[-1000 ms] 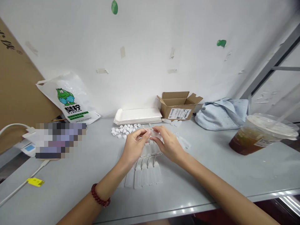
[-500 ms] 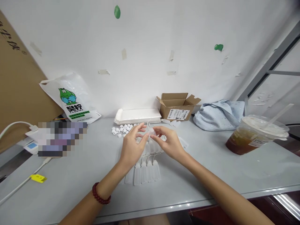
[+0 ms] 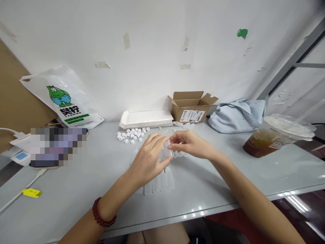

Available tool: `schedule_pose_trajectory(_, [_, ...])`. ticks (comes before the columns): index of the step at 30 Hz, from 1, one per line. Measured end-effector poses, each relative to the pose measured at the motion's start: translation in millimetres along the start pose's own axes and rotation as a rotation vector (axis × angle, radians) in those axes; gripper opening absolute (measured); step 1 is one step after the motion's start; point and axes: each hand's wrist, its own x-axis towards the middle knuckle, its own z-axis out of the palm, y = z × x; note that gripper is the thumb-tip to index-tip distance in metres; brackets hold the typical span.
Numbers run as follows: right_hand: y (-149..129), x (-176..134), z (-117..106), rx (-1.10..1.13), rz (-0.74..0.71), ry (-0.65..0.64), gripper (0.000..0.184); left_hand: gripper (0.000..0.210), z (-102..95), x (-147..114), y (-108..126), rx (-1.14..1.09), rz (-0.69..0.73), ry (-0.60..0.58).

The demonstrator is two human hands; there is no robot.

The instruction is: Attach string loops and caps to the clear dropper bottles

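Observation:
A small translucent plastic bottle (image 3: pixel 169 153) is between my hands above the table. My left hand (image 3: pixel 149 157) is curled round it from the left, thumb low and fingers across the top, hiding part of it. At the bottle's upper end, the thumb and fingers of my right hand (image 3: pixel 189 144) are closed in a pinch. Several similar bottles (image 3: pixel 159 181) lie side by side on the table below, partly covered by my left hand. More bottles show behind the hands. A pile of small white caps (image 3: pixel 133 134) lies beyond my left hand.
White trays (image 3: pixel 147 118) are stacked against the wall beside an open cardboard box (image 3: pixel 190 110). A blue cloth bundle (image 3: pixel 237 117) and a lidded drink cup (image 3: pixel 274 137) stand right. On the left are a white plastic bag (image 3: pixel 66 101), a blurred-out device (image 3: pixel 58 145) and a cable (image 3: pixel 15 200).
My left hand has turned over the bottle, and my right hand now grips its upper end from the side. The thin curved tube that stood up between my hands no longer shows there. The view has shifted.

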Motion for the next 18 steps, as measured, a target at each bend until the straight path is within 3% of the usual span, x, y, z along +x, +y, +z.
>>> schedule_pose_trajectory(3, [-5,-9,-29,-0.123,0.027,-0.349,0.022,0.043,1.2,-4,8,-0.138,-0.030,-0.144])
schedule_pose_trajectory(7, [-6,-13,-41,-0.115,0.107,-0.568,0.020,0.036,1.5,-8,17,-0.154,0.051,-0.402])
schedule_pose_trajectory(13, [1,-8,-26,-0.136,0.195,-0.737,0.020,0.033,-3.1,-8,20,-0.093,0.055,-0.543])
schedule_pose_trajectory(18, [2,-6,-20,-0.146,0.216,-0.739,0.016,0.031,-3.2,-8,22,-0.051,0.073,-0.567])
